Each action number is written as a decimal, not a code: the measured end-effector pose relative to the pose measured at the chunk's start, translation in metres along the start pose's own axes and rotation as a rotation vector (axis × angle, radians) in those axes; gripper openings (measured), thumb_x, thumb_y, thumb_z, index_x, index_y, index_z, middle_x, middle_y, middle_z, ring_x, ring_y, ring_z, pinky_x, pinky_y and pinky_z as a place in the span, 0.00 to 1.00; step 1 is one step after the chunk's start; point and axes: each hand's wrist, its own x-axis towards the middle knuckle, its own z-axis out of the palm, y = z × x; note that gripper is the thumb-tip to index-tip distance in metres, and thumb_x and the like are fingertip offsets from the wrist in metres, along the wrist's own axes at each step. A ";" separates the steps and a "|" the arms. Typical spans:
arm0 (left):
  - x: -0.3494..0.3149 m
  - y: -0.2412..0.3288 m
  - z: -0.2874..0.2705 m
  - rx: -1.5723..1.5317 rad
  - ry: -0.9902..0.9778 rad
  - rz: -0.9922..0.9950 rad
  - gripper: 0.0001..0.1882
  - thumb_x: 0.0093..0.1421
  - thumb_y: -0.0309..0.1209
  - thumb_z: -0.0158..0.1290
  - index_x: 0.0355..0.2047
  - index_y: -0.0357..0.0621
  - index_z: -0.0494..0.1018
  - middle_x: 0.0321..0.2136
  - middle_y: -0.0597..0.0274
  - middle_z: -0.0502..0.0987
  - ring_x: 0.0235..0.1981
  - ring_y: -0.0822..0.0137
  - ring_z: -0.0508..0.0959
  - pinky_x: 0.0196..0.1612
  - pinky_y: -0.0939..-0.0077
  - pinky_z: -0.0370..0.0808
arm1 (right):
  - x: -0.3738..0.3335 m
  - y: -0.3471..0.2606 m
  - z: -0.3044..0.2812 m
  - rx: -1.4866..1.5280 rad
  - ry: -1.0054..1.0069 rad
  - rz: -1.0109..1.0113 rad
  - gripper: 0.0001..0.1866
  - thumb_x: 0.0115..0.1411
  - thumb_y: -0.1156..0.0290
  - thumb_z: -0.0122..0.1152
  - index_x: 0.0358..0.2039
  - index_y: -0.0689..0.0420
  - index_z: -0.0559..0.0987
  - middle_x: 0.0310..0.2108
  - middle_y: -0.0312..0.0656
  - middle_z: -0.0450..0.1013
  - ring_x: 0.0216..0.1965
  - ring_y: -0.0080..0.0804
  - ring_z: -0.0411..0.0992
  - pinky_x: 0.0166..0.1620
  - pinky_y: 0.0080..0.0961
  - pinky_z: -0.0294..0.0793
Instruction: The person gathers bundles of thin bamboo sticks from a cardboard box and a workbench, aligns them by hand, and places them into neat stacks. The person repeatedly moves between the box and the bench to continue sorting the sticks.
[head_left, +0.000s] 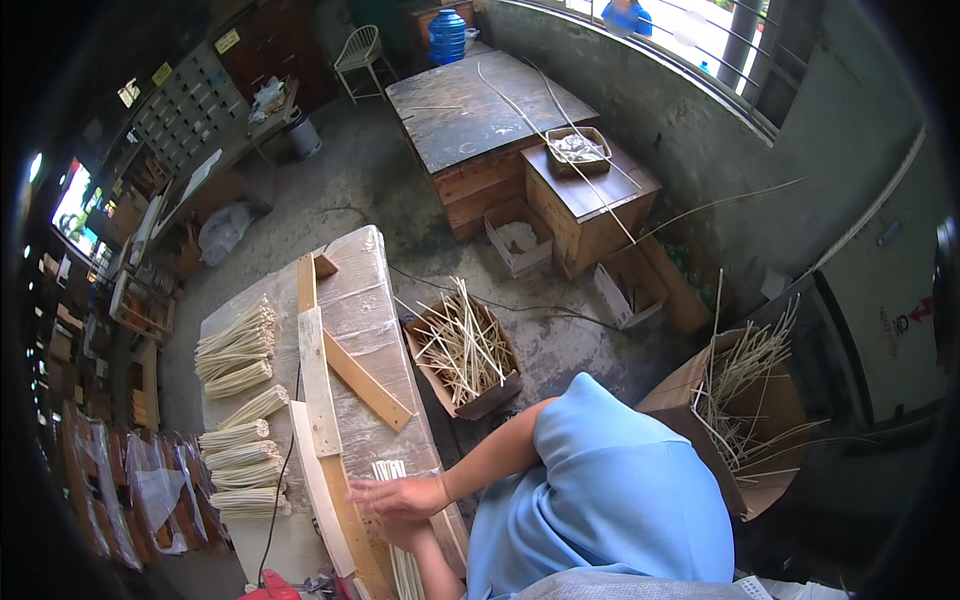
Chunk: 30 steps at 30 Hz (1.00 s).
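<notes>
A bundle of pale thin sticks (408, 575) lies along a wooden strip at the near end of the workbench, its far ends poking out beyond my hands. My right hand (400, 497) reaches across the bundle, fingers stretched out, flat and a little blurred. Just below it, my left hand (408, 537) rests over the same sticks; its fingers are mostly hidden beneath the right hand. Beside my fingertips runs a long pale wooden board (318, 490), fixed in line with another board (318, 380) farther up the bench.
Several stick bundles (240, 345) line the left side of the workbench (350, 270). A short plank (368, 382) lies slanted. Cardboard boxes of loose sticks stand beyond the bench (460, 345) and at right (740, 390). A black cord (283, 465) crosses the bench near a red tool (275, 588).
</notes>
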 end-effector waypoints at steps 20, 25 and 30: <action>-0.012 0.011 -0.031 -0.099 0.043 -0.181 0.31 0.46 0.49 0.69 0.42 0.43 0.70 0.43 0.56 0.74 0.49 0.55 0.74 0.49 0.59 0.71 | 0.001 -0.022 0.007 -0.502 0.199 0.807 0.36 0.57 0.63 0.71 0.58 0.73 0.69 0.65 0.63 0.60 0.63 0.58 0.65 0.62 0.38 0.68; -0.011 0.009 -0.030 -0.105 0.059 -0.182 0.31 0.46 0.49 0.70 0.41 0.44 0.69 0.42 0.57 0.74 0.47 0.57 0.74 0.47 0.59 0.71 | 0.000 -0.019 0.015 -0.634 0.146 0.734 0.36 0.59 0.61 0.68 0.59 0.74 0.68 0.61 0.72 0.61 0.58 0.60 0.69 0.59 0.40 0.71; -0.008 0.013 -0.043 -0.162 -0.011 -0.178 0.30 0.47 0.46 0.69 0.42 0.42 0.69 0.42 0.55 0.74 0.48 0.54 0.74 0.49 0.58 0.71 | -0.003 0.034 -0.007 -0.248 0.305 1.309 0.34 0.61 0.58 0.68 0.53 0.78 0.73 0.43 0.59 0.77 0.42 0.42 0.79 0.42 0.33 0.81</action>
